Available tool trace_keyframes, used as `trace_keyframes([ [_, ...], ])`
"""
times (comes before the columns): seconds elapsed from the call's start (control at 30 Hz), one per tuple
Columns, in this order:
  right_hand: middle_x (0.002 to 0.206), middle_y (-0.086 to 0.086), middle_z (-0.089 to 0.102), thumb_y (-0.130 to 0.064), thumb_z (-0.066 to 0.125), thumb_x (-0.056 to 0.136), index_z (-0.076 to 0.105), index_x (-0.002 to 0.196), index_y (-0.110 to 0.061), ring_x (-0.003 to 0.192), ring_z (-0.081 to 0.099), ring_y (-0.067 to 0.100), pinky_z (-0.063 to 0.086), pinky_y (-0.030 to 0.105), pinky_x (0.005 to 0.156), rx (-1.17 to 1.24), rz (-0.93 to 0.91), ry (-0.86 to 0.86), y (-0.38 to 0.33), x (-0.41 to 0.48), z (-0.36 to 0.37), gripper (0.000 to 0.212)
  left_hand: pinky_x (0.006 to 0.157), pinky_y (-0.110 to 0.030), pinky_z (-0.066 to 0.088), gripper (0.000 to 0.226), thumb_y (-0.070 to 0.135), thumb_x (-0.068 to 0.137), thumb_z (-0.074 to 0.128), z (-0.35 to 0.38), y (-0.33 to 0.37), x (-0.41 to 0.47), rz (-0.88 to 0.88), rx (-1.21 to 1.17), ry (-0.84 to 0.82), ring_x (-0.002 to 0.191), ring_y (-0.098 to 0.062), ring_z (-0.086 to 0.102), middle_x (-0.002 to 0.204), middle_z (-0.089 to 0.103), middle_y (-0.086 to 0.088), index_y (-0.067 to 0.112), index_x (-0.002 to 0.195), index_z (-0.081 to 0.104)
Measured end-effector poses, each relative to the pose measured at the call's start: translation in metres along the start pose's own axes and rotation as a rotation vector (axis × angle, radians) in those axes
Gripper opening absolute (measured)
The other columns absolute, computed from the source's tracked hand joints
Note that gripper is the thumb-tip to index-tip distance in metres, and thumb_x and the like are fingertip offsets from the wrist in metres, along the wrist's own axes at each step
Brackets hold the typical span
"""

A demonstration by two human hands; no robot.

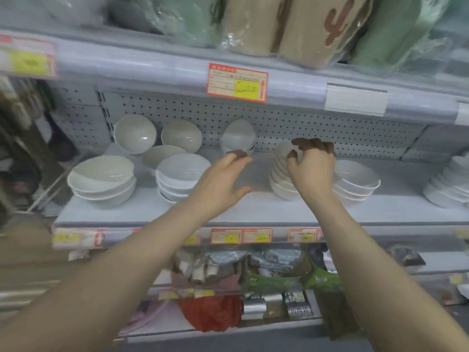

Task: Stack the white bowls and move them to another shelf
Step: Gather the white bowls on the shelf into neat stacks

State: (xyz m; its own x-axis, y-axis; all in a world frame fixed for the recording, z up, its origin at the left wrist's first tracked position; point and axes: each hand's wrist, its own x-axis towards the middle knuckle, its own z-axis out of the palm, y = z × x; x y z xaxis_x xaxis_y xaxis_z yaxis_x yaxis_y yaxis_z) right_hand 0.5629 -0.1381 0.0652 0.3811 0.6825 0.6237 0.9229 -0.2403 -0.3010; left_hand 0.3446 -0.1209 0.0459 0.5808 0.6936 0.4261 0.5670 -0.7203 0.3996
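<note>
**Hands at the bowl shelf**

Both bare arms reach up to a grey shop shelf (152, 209) that holds white bowls in front of a pegboard back wall (304, 118).

The right grip (311, 171) sits on the top of a leaning stack of white bowls (280, 177) near the middle of the shelf. Its fingers are curled over the uppermost bowl and its thumb lies in front of that bowl. The blur hides whether the fingers have actually closed on the bowl.

The left grip (223, 179) hovers just left of that stack, above a bare stretch of shelf. Its fingers are spread and fairly straight, and it holds nothing.

Further left stands a second stack (182, 176), and beyond it a wider stack (101, 181) near the shelf end. Three bowls stand on edge at the back wall (134, 133), (181, 134), (238, 135), and another lies tilted in front of them. Just right of the right grip sit several nested bowls (355, 182), partly behind the wrist. More white dishes (446, 190) sit at the far right edge.

A red and yellow price tag (237, 82) hangs on the rail of the shelf above, which carries plastic-wrapped packs, one with a cactus shape (335, 24). Below the bowl shelf lie mixed packaged goods (274, 280), too blurred to identify.
</note>
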Motion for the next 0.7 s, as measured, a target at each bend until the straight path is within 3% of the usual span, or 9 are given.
trace_keyframes([
  [0.23,0.095,0.014,0.072,-0.028,0.04,0.083,0.073,0.1,-0.011,0.088,0.057,0.038,0.047,0.043,0.081,-0.018,-0.047,-0.057,-0.067,-0.041,0.026,0.041,0.106,-0.039,0.039,0.055,0.036,0.087,0.071,-0.054,-0.071,-0.047,-0.094,0.081,0.071,0.129,-0.027,0.044,0.138,0.052,-0.005,0.017,0.137,0.055],
  [0.43,0.103,0.014,0.072,-0.02,0.05,0.089,0.066,0.12,-0.014,0.091,0.065,0.039,0.053,0.04,0.078,0.12,0.063,-0.163,-0.08,-0.036,0.059,0.035,0.1,-0.039,0.041,0.055,0.05,0.094,0.055,-0.059,-0.106,-0.051,-0.27,0.038,0.034,0.122,-0.027,0.052,0.145,0.048,-0.002,0.022,0.141,0.05],
  [0.6,0.114,0.014,0.067,-0.026,0.043,0.099,0.049,0.135,-0.012,0.107,0.06,0.036,0.045,0.036,0.08,0.017,0.11,-0.346,-0.075,0.004,0.094,0.039,0.098,-0.034,0.042,0.05,0.043,0.099,0.051,-0.056,-0.12,-0.036,-0.301,0.014,0.038,0.128,-0.026,0.05,0.145,0.049,-0.005,0.017,0.141,0.051],
  [0.7,0.119,0.019,0.063,-0.025,0.04,0.102,0.042,0.136,-0.005,0.111,0.058,0.037,0.044,0.037,0.082,-0.008,0.114,-0.367,-0.076,0.031,0.113,0.039,0.095,-0.03,0.041,0.045,0.041,0.1,0.049,-0.055,-0.126,-0.027,-0.316,-0.014,0.061,0.123,-0.027,0.054,0.14,0.055,-0.006,0.017,0.138,0.054],
])
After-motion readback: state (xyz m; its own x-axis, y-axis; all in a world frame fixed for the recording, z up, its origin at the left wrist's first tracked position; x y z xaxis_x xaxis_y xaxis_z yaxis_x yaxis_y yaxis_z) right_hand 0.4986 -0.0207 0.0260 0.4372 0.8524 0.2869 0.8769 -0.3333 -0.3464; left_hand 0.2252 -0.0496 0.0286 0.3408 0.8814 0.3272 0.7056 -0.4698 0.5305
